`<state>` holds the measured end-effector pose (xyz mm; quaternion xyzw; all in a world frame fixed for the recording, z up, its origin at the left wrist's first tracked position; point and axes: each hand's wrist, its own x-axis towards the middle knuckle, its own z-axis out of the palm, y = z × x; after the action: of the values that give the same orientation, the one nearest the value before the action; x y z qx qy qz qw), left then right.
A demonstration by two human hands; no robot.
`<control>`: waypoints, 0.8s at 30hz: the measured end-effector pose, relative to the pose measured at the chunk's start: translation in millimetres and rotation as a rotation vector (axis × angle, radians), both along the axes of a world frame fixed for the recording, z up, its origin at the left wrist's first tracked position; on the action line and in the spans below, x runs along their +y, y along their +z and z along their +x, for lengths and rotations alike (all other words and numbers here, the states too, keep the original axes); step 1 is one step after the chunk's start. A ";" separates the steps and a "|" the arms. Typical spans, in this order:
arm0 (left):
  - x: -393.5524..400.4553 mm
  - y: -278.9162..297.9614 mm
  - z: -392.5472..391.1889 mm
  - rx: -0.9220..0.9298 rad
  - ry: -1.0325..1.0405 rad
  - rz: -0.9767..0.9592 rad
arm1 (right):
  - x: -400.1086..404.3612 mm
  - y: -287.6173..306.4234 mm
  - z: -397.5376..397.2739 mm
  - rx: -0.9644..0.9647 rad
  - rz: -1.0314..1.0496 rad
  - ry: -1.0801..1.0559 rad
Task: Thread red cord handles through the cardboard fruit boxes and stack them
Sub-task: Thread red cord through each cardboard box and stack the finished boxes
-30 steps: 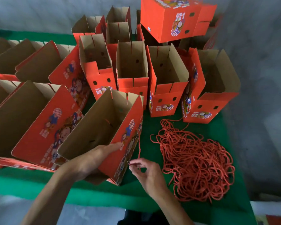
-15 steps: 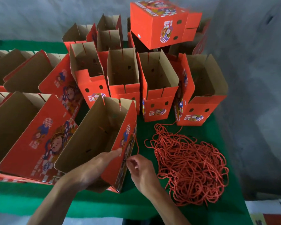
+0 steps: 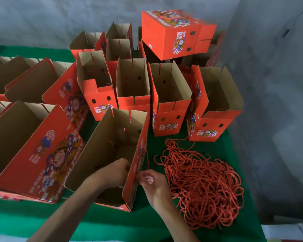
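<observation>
Cardboard box [image 3: 101, 154], open-topped, holds the left hand [image 3: 112, 173].

Only one camera here, strapped to the person's head, so there's no second angle to compare against. It looks forward and steeply down across the green desk [image 3: 208, 227] from the near edge, close enough that both forearms come up from the bottom of the frame and the left hand [image 3: 112, 173] and right hand [image 3: 151, 180] sit low in the middle. The lens is wide, so the open box [image 3: 105, 151] by the near edge looks big and skewed, while the closed box [image 3: 171, 35] stacked at the far edge looks small. The grey wall [image 3: 269, 84] fills the top and right side. The desk's right edge shows; its left runs out of frame.
</observation>
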<state>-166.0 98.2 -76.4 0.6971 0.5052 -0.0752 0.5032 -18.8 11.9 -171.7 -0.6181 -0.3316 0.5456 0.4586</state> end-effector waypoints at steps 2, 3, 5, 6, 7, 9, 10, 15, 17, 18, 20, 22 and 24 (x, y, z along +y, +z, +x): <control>3.8 -4.8 3.9 0.079 -0.072 0.107 | 1.9 1.8 1.6 -0.013 -0.005 0.007; 6.1 -6.8 5.6 0.115 -0.091 0.123 | 2.6 3.3 2.8 -0.032 -0.001 0.015; 8.4 -9.5 8.3 0.181 -0.107 0.088 | 2.4 5.9 5.4 -0.098 0.014 0.066; 8.5 -10.5 10.0 0.201 -0.099 0.050 | 1.3 8.0 6.3 -0.137 0.027 0.107; 7.6 -11.5 11.4 0.218 -0.086 0.015 | -1.1 10.0 7.2 -0.174 0.045 0.152; 6.5 -12.1 13.0 0.260 -0.070 -0.003 | -7.0 11.4 11.1 -0.253 0.093 0.269; 6.8 -11.7 12.6 0.268 -0.048 -0.004 | -10.1 11.1 14.8 -0.287 0.121 0.351; 5.0 -9.4 10.5 0.204 0.156 -0.146 | -19.0 9.8 23.8 -0.281 0.057 0.575; 4.1 -11.1 12.8 0.253 0.166 -0.057 | -17.7 11.2 17.1 -0.366 0.060 0.546; 3.7 -11.0 12.7 0.307 0.149 0.050 | -16.5 11.5 14.2 -0.401 0.080 0.524; 2.5 -6.6 10.1 0.384 0.102 0.202 | -12.8 10.0 12.0 -0.433 0.138 0.503; -1.4 -3.7 7.7 0.355 0.032 0.257 | -7.7 9.8 13.9 -0.435 0.184 0.483; -8.4 3.5 7.1 0.339 -0.067 0.373 | -1.3 10.3 19.5 -0.488 0.224 0.359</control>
<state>-158.8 89.8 -72.9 0.7715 0.5643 -0.1131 0.2711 0.7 10.6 -161.5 -0.6079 -0.5936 0.4137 0.3270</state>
